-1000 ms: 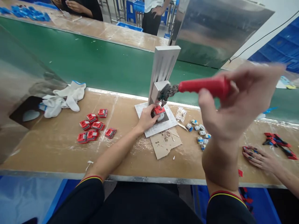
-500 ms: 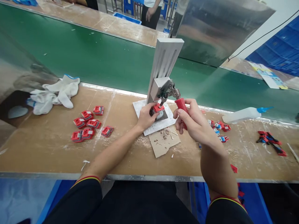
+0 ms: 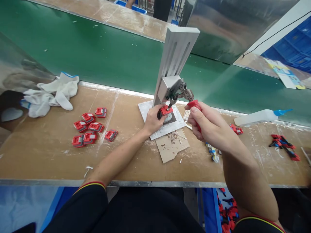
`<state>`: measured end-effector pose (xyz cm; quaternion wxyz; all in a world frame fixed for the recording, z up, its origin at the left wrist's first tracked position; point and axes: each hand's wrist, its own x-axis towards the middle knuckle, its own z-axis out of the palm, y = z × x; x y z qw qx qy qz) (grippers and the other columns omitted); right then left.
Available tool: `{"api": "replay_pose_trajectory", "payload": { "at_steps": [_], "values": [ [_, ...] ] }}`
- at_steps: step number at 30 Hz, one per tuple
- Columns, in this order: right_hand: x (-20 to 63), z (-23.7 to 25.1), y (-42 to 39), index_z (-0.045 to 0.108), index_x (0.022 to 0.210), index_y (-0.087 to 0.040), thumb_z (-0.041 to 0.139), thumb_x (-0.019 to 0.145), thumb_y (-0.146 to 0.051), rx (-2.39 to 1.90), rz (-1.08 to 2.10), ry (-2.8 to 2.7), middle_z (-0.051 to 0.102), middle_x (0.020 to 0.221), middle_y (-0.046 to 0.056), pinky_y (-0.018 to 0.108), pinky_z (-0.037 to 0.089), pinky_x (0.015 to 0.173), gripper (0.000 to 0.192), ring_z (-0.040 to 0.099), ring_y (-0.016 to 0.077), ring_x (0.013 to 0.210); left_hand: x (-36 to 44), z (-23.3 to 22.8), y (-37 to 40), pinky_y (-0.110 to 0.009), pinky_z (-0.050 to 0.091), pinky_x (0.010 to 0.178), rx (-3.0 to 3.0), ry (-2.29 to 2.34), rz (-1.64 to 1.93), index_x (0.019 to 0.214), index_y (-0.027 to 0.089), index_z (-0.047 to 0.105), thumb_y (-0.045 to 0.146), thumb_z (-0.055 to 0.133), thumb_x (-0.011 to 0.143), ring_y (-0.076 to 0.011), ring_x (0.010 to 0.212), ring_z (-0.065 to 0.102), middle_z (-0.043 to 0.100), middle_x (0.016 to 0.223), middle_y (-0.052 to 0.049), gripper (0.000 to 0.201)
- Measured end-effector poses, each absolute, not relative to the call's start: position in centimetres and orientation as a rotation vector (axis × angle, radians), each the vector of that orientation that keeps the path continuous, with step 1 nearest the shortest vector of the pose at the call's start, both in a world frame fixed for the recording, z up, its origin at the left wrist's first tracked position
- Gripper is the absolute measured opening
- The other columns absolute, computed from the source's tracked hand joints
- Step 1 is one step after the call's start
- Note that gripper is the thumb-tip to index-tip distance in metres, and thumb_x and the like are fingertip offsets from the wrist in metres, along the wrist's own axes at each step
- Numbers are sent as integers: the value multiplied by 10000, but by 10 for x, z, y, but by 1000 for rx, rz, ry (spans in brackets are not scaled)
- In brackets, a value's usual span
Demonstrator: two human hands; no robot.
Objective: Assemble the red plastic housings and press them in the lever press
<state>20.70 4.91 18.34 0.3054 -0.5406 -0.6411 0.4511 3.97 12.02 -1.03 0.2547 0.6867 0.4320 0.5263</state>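
My left hand [image 3: 153, 120] is closed on a small red plastic part [image 3: 166, 110], holding it between thumb and fingers over a round pale support on the base plate [image 3: 155, 133] of a hand press. The metal plunger [image 3: 172, 103] of the press comes down onto the red part, seemingly touching its top. My right hand [image 3: 209, 125] is wrapped around the ribbed red lever handle [image 3: 195, 104], hiding its lower portion. The lever joins a metal toggle linkage [image 3: 184, 91], mounted on an upright slotted aluminium column [image 3: 177, 51].
Several red-and-grey parts [image 3: 90, 137] lie to the left, near white gloves [image 3: 64, 92]. Torn cardboard [image 3: 170, 150] sits before the press. On the right are a white bottle [image 3: 255, 118] and red-black pieces [image 3: 283, 145]. A green belt [image 3: 116, 58] runs behind; a blue bin [image 3: 210, 210] stands below.
My right hand and the lever handle have shifted slightly right, and my right forearm has swung outward. My left hand stays on the red part. The camera view has shifted a little.
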Motion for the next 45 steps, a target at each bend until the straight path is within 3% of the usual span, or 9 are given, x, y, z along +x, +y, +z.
{"api": "replay_pose_trajectory", "payload": {
  "at_steps": [6, 16, 22, 26, 31, 34, 38, 42, 45],
  "values": [
    [207, 189, 49, 438, 811, -240, 488, 1056, -607, -1459, 1083, -1792, 445, 699, -41, 253, 347, 489, 445, 423, 91, 587, 39, -11, 119, -438, 600, 984, 1931, 1199, 1427, 1250, 196, 650, 119, 784, 850, -264, 1129, 765, 792, 1232, -105, 429],
    [201, 139, 47, 560, 1003, -229, 467, 1072, -446, -1452, 639, -1798, 561, 775, 7, 320, 428, 633, 246, 552, 167, 723, 38, -6, 114, -478, 538, 1039, 1950, 1335, 1335, 1254, 225, 672, 176, 802, 876, -272, 1118, 760, 797, 1251, -90, 403],
    [180, 67, 79, 567, 1064, -240, 372, 1073, -565, -1330, 209, -1669, 589, 766, 18, 363, 497, 650, 379, 603, 191, 678, 43, -9, 117, -447, 534, 1041, 1955, 1314, 1313, 1274, 222, 653, 155, 748, 895, -267, 1169, 745, 784, 1269, -94, 396],
    [173, 52, 93, 561, 1129, -229, 294, 1073, -626, -1286, 244, -1644, 632, 809, 45, 376, 518, 654, 482, 641, 212, 714, 42, -2, 112, -454, 517, 1068, 1972, 1333, 1242, 1337, 204, 605, 149, 686, 905, -279, 1223, 709, 750, 1305, -119, 442],
    [229, 75, 52, 578, 1311, -227, 472, 1051, -567, -1254, 266, -1750, 677, 1121, 111, 422, 549, 858, 441, 668, 243, 1003, -37, 16, 65, -528, 458, 1128, 2105, 1433, 1333, 1431, 272, 554, 300, 782, 857, -359, 1331, 604, 663, 1403, -115, 619],
    [275, 72, 19, 631, 1225, -231, 594, 1012, -471, -1369, 197, -1703, 678, 1014, 75, 384, 531, 782, 323, 654, 219, 878, -101, 21, 22, -658, 293, 1183, 2048, 1832, 1286, 1214, 286, 695, 312, 806, 833, -432, 1294, 580, 709, 1259, -107, 398],
    [295, 47, -4, 659, 1156, -202, 732, 923, -429, -1446, 468, -1959, 702, 912, 54, 340, 511, 678, 333, 628, 195, 747, -140, 9, -11, -759, 166, 1175, 1990, 1997, 1043, 1103, 317, 741, 324, 791, 838, -492, 1364, 522, 750, 1074, -88, 270],
    [283, 30, 1, 706, 1042, -213, 737, 925, -317, -1371, 617, -2075, 733, 896, 55, 328, 522, 701, 159, 639, 187, 746, -129, 2, -12, -716, 363, 1129, 2046, 1953, 1082, 1090, 342, 755, 287, 732, 877, -402, 1157, 677, 743, 1036, -58, 222],
    [272, 30, 11, 721, 908, -232, 650, 967, -213, -1288, 615, -2108, 739, 843, 40, 316, 521, 728, 95, 656, 186, 766, -105, 10, -2, -530, 602, 958, 1915, 1727, 1211, 1119, 304, 761, 294, 736, 881, -288, 999, 724, 681, 1123, -62, 240]
  ]
}}
